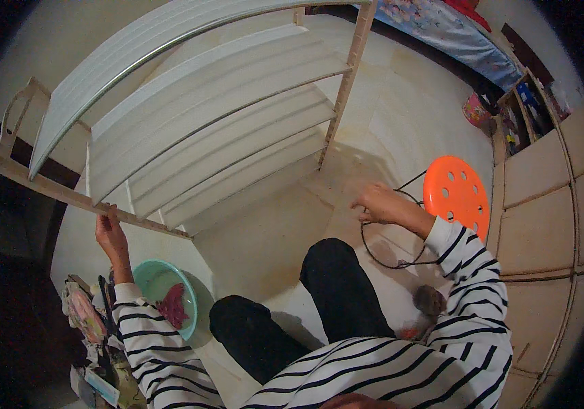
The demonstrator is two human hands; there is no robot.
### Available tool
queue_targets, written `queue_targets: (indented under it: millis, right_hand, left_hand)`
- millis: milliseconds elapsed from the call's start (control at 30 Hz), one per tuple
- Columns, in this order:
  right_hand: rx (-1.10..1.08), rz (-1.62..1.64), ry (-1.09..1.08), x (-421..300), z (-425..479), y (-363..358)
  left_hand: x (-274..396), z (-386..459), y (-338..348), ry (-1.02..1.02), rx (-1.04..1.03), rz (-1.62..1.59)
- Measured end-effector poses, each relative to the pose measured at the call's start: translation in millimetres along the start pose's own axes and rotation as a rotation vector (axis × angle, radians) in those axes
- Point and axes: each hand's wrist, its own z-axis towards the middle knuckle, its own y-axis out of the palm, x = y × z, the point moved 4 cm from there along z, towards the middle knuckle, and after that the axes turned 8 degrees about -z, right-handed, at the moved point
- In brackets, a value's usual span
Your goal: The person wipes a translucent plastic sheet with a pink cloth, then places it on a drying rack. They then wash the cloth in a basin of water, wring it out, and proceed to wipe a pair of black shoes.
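A white shelving rack (220, 117) with several shelves and thin metal front rails stands tilted across the upper left. My left hand (110, 230) grips the lower end of its beige side post (72, 194), fingers over the edge. My right hand (376, 204) hangs in the air right of the rack, its fingers partly curled; no object shows in it. Behind and below that hand is an orange stool (458, 194) with round holes and dark wire legs, apparently lying on its side. Under my left forearm, a mint-green basin (193, 307) holds water and a dark red cloth (174, 307).
Piled shoes or cloth items (84, 312) lie at the lower left. A bed with a blue floral cover (445, 36) is at the upper right. A pink patterned bin (474, 110) stands beside an open shelf; a brown cabinet (537, 225) lines the right side.
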Motion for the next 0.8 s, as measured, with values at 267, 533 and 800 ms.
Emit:
queue_targets:
  millis: [267,533,800]
  right_hand:
    - [-0.362,-0.55,0.057,67.7,-60.5,93.7]
    - [-0.234,-0.515,0.044,73.0,-50.9,94.5]
    - [-0.288,-0.542,-0.097,47.5,-51.4,77.8]
  left_hand:
    - [7.3,-4.1,5.0,-0.001,0.041,0.042]
    - [4.4,-1.1,6.2,-0.02,0.0,0.089]
    - [-15.8,3.9,-8.9,-0.029,-0.023,0.015]
